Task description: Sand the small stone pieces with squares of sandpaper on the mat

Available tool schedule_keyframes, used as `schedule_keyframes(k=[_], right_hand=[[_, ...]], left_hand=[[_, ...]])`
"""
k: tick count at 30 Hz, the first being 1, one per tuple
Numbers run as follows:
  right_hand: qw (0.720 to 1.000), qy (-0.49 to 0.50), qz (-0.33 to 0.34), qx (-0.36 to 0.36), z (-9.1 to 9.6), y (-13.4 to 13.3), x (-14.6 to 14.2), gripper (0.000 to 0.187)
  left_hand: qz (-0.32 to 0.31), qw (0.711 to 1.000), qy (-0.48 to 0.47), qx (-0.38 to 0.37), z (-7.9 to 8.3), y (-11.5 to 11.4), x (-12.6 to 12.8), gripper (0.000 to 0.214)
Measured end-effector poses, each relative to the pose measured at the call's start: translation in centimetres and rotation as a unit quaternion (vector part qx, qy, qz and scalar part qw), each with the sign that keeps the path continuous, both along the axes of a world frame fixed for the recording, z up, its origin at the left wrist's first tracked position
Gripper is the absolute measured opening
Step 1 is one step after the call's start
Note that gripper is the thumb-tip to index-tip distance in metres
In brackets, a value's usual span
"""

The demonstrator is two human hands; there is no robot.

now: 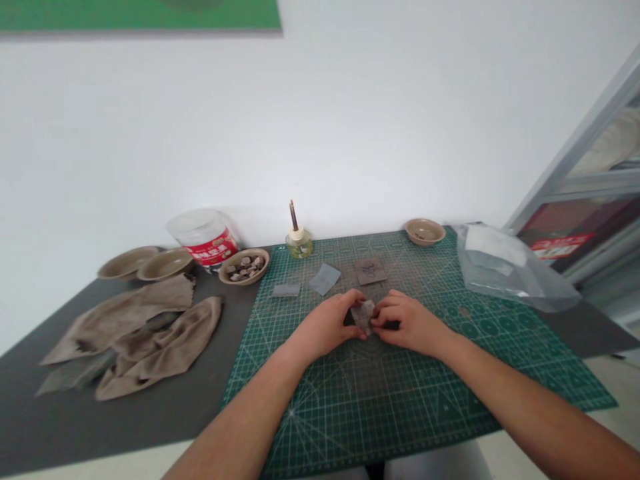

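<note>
A small greyish, worn square piece (363,316) is held between my two hands, just above the green cutting mat (310,413). My left hand (330,323) pinches it by its left side, thumb below and fingers above. At its right edge, the fingertips of my right hand (407,320) are closed on it or on something small there; what exactly they grip is hidden. Beyond my hands lies a brown square (370,271) with a dark drawn mark. Two grey pieces, a tilted sheet (325,279) and a smaller strip (286,291), rest to its left.
A bowl of brownish lumps (245,267), a plastic tub (205,237) and crumpled brown cloths (155,340) are on the left. A glass bottle with sticks (299,243) stands by the wall. On the right are a small bowl (425,231) and a clear plastic bag (515,267).
</note>
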State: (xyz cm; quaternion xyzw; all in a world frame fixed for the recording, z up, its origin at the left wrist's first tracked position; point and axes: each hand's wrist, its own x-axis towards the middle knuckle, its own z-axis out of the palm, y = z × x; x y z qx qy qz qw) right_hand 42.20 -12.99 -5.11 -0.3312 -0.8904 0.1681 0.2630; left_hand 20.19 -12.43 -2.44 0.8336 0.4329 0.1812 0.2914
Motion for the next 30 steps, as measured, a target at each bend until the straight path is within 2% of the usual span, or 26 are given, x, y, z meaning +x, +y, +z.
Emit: schedule_keyframes(k=[3, 7, 12, 17, 21, 27, 30], right_hand=[[1.000, 0.002, -0.023, 0.009, 0.13, 0.13, -0.03, 0.004], [1.000, -0.001, 0.030, -0.007, 0.26, 0.19, -0.04, 0.003], [1.000, 0.005, -0.023, -0.007, 0.28, 0.35, 0.06, 0.002], [0.999, 0.000, 0.031, -0.016, 0.10, 0.30, 0.16, 0.005], [1.000, 0.004, -0.018, -0.007, 0.05, 0.43, -0.04, 0.004], [0.999, -0.002, 0.037, -0.016, 0.20, 0.35, -0.11, 0.007], [1.000, 0.003, 0.007, -0.020, 0.12, 0.65, 0.41, 0.008]], left_hand=[[-0.003, 1.000, -0.002, 0.004, -0.27, 0.08, -0.04, 0.054], [0.000, 1.000, -0.004, 0.005, -0.51, 0.21, -0.08, 0.058], [0.003, 1.000, 0.003, -0.001, -0.43, 0.29, -0.02, 0.057], [0.005, 1.000, -0.004, 0.002, -0.47, 0.28, 0.00, 0.056], [0.006, 1.000, 0.002, 0.000, -0.40, 0.21, -0.02, 0.055], [-0.002, 1.000, -0.003, 0.002, -0.25, 0.15, -0.15, 0.056], [-0.002, 1.000, -0.008, 0.009, -0.36, 0.15, -0.15, 0.056]])
